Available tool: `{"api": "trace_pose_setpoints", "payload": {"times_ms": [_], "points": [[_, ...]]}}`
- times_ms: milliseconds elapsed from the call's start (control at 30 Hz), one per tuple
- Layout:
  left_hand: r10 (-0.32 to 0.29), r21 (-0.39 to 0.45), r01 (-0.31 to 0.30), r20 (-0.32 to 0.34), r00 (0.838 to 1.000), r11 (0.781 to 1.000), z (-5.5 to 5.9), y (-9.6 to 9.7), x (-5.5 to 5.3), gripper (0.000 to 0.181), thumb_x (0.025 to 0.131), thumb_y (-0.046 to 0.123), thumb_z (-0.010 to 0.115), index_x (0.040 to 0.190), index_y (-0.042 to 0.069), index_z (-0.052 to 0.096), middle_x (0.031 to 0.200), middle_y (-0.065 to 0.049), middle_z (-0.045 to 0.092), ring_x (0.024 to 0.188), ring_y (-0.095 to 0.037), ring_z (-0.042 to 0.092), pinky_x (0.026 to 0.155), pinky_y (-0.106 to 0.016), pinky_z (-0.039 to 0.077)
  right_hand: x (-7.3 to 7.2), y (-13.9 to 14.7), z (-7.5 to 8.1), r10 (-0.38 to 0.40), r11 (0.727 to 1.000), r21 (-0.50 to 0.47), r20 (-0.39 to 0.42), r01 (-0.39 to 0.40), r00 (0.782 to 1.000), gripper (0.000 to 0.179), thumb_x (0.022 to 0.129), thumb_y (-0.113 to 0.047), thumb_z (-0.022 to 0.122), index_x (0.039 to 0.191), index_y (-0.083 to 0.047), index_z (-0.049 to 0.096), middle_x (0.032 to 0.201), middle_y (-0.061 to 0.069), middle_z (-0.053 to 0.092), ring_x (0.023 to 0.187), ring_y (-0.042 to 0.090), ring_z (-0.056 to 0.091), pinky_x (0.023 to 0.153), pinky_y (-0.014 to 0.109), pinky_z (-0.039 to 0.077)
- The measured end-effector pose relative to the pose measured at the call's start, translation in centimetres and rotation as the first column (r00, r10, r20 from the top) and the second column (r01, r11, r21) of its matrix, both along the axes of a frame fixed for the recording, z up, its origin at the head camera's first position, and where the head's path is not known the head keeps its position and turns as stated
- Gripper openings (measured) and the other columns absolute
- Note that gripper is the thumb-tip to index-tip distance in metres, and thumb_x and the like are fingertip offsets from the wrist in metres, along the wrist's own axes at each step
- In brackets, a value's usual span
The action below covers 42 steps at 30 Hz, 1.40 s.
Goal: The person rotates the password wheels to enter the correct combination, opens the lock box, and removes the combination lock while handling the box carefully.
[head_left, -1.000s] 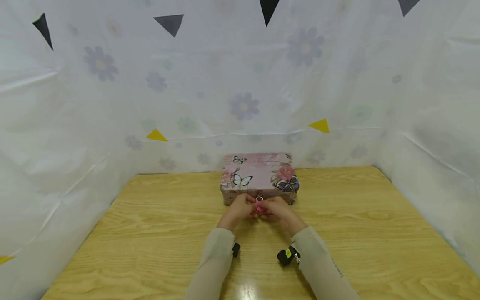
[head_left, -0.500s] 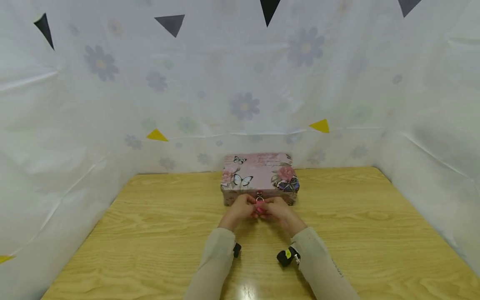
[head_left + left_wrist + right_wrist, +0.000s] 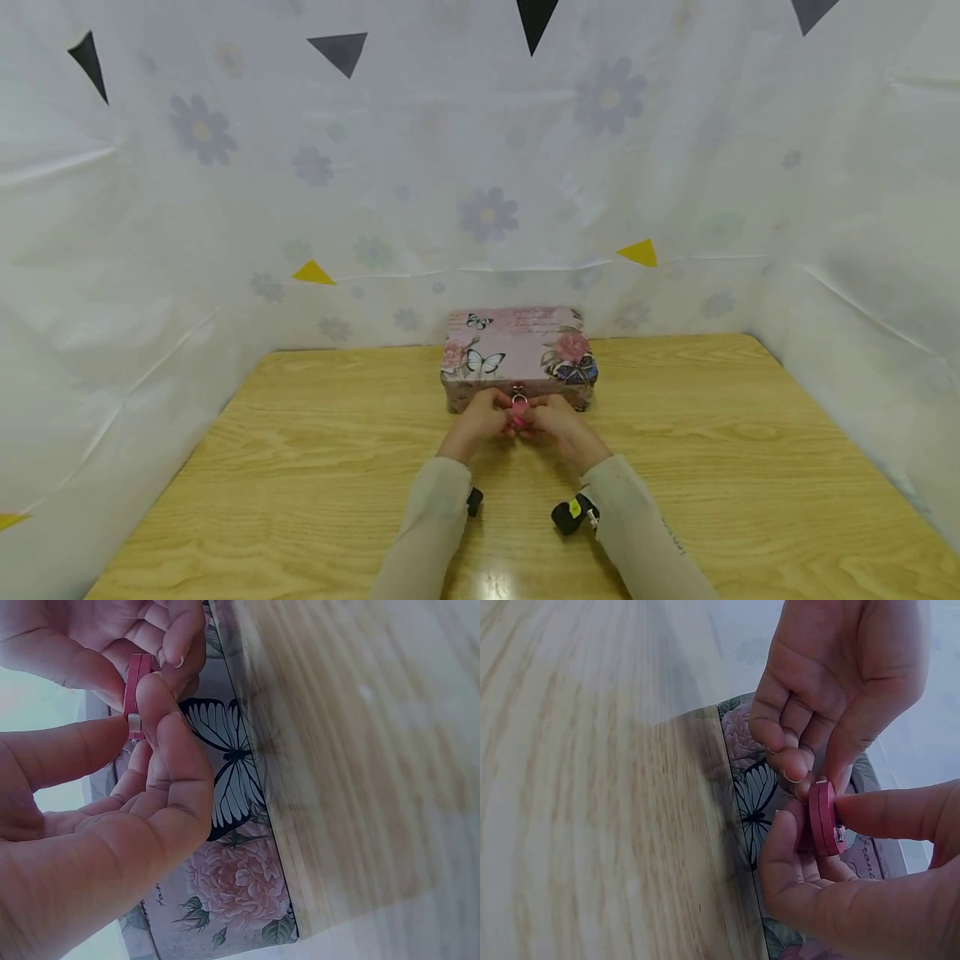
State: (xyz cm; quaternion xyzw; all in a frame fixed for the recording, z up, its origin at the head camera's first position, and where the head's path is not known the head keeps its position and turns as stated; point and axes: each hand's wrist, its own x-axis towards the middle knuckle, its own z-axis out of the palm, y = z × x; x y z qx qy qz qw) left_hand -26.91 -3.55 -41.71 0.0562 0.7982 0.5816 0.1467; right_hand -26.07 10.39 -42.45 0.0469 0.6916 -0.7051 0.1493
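A small pink padlock (image 3: 520,412) is at the metal clasp (image 3: 519,388) on the front of a closed pink box (image 3: 517,346) printed with butterflies and roses. Its silver shackle shows above the fingertips in the head view. My left hand (image 3: 482,415) pinches one side of the padlock between thumb and finger. From the other side my right hand (image 3: 558,421) holds it, with the thumb (image 3: 885,814) against its face. In the right wrist view, small metal parts show along the rounded pink edge beside that thumb. Fingers hide much of the padlock's body.
The box stands on a wood-grain table (image 3: 337,467), near its back edge. Behind hangs a white flower-printed curtain (image 3: 420,183) that also closes off both sides. A black strap device (image 3: 572,513) sits at my right wrist.
Both hands stay at the padlock in front of the box, with only small finger shifts. Slightly more of the padlock's pink face shows than a second ago. The box has not moved.
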Motion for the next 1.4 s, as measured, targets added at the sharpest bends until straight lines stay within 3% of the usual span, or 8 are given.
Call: {"api": "trace_pose_setpoints", "payload": {"times_ms": [400, 900, 1400], "points": [[0.009, 0.018, -0.009, -0.010, 1.000, 1.000, 0.56, -0.15, 0.38, 0.010, 0.092, -0.007, 0.050, 0.101, -0.009, 0.053, 0.074, -0.008, 0.055, 0.058, -0.014, 0.055, 0.060, -0.028, 0.052, -0.20, 0.31, -0.23, 0.043, 0.999, 0.013, -0.017, -0.043, 0.999, 0.027, 0.093, -0.004, 0.055, 0.111, 0.016, 0.057, 0.077, 0.001, 0.062, 0.068, 0.010, 0.059, 0.068, 0.025, 0.053], [0.026, -0.003, -0.026, -0.013, 1.000, 1.000, 0.66, -0.18, 0.41, 0.012, 0.095, 0.002, 0.056, 0.100, -0.010, 0.055, 0.073, -0.007, 0.055, 0.059, -0.013, 0.054, 0.061, -0.030, 0.052, -0.07, 0.32, -0.04, 0.057, 0.998, 0.004, 0.009, -0.057, 0.998, 0.029, 0.097, -0.005, 0.049, 0.116, 0.016, 0.054, 0.080, 0.002, 0.061, 0.069, 0.009, 0.059, 0.070, 0.025, 0.053], [0.027, 0.005, -0.027, 0.014, 1.000, 1.000, 0.78, -0.09, 0.35, 0.011, 0.094, -0.003, 0.051, 0.102, -0.010, 0.053, 0.077, -0.008, 0.053, 0.061, -0.015, 0.055, 0.064, -0.032, 0.053, -0.28, 0.31, -0.32, 0.075, 0.997, -0.028, -0.006, -0.075, 0.997, 0.027, 0.097, -0.003, 0.048, 0.114, 0.017, 0.052, 0.082, 0.003, 0.059, 0.070, 0.010, 0.058, 0.070, 0.025, 0.053]]}}
